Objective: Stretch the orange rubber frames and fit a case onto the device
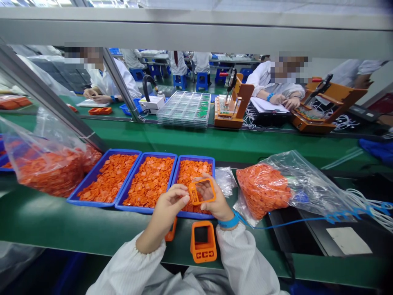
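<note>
My right hand (218, 205), with a blue wrist strap (229, 221), grips an orange plastic frame (204, 202) with a large square window and small cut-outs along its left side. My left hand (172, 205) is beside the frame's left edge, thumb and fingertips drawn together; what they pinch, if anything, is too small to make out. On the table below stands an orange housing (204, 254) with a similar window. Another orange part (172, 231) lies partly hidden under my left forearm. Behind my hands are three blue trays (129, 196) of small orange pieces.
At the left bulges a clear bag (52, 172) of orange pieces; another bag (264, 188) lies right of my hands. Farther right are a coiled blue cord (353, 213) and white cables. Beyond a ledge, co-workers sit near clear stacked trays (184, 110) and orange fixtures (231, 110).
</note>
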{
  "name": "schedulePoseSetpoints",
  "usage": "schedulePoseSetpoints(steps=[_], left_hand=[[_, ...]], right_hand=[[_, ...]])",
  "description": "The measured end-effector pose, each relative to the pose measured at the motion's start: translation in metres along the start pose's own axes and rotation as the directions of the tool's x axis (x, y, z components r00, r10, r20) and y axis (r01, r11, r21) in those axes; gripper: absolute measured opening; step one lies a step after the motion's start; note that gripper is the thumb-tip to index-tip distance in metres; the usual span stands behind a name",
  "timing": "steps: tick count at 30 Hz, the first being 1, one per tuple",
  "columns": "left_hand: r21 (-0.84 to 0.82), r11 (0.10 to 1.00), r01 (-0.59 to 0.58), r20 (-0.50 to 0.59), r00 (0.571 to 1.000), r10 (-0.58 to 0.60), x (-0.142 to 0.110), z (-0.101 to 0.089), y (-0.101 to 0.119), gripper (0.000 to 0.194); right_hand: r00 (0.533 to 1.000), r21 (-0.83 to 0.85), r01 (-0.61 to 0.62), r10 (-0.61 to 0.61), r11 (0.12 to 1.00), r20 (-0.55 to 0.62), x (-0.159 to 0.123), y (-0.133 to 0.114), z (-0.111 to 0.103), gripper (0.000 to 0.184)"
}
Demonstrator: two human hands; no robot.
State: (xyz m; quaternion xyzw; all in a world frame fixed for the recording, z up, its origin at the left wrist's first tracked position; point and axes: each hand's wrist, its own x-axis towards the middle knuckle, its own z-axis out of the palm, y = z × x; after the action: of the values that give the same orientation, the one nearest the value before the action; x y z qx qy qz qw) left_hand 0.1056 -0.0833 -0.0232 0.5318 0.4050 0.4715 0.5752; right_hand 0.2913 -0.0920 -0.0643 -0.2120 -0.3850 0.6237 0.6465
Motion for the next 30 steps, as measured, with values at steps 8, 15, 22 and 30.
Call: schedulePoseSetpoints(steps=[8,15,22,30], left_hand=[[-0.054,0.997,0.058,-0.053,0.997,-0.061,0.002,0.016,-0.006,0.035],[-0.225,0.952,0.207,0.132,0.975,-0.181,0.006,0.017,-0.005,0.055],[-0.095,0.984,0.154,0.175,0.975,-0.136,0.016,0.011,-0.004,0.052],[0.719,0.564,-0.407,0.502,0.865,-0.017,0.024,-0.006,-0.009,0.020]], right_hand=[[1.000,-0.078,-0.005,0.007,0.997,0.025,-0.001,-0.002,-0.001,0.086],[0.999,-0.121,-0.035,0.039,0.992,0.031,-0.003,-0.005,-0.001,0.085],[1.000,-0.116,-0.016,0.017,0.993,0.008,-0.002,-0.006,0.003,0.082],[0.967,0.017,0.085,-0.079,0.996,-0.242,0.005,-0.009,0.004,0.086]])
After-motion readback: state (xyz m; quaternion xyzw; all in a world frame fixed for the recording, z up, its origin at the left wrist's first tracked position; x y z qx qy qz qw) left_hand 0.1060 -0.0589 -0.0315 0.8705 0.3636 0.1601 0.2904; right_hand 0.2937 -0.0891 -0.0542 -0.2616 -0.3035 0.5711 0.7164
